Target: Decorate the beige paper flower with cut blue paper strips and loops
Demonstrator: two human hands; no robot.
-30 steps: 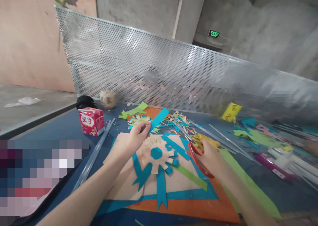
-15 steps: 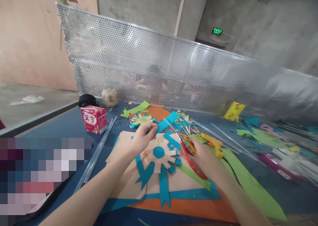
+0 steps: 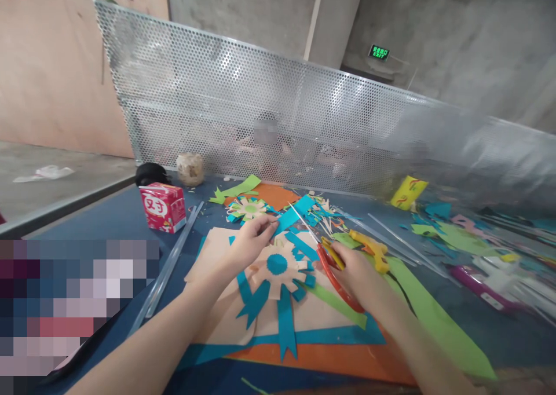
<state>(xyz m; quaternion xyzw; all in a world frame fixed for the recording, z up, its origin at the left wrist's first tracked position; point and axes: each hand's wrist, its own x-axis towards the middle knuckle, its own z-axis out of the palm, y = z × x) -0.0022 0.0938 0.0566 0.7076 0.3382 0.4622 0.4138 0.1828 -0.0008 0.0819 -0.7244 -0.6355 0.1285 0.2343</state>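
Between the fingertips of my left hand (image 3: 252, 243) is one end of a blue felt strip (image 3: 300, 208), which points away to the upper right. My right hand (image 3: 353, 267) grips scissors (image 3: 326, 262) with red and yellow handles. Their blades lie at the strip, but whether they touch it I cannot tell. Below both hands lies a felt rosette (image 3: 264, 270) with pale petals, a blue centre and blue notched tails. It rests on pale felt sheets (image 3: 217, 319) over blue and orange ones. A green strip (image 3: 347, 308) sticks out beneath it.
A yellow glue gun (image 3: 373, 249) lies beside my right hand, near a long green felt piece (image 3: 438, 319). A second rosette (image 3: 247, 208) and felt scraps are farther back. Clear glue sticks (image 3: 174, 262) and a red box (image 3: 163, 208) stand left. A perforated metal screen (image 3: 217, 94) borders the table.
The view has shifted slightly. The scissors have moved a little against the blue strip; my left hand keeps its pinch on it.
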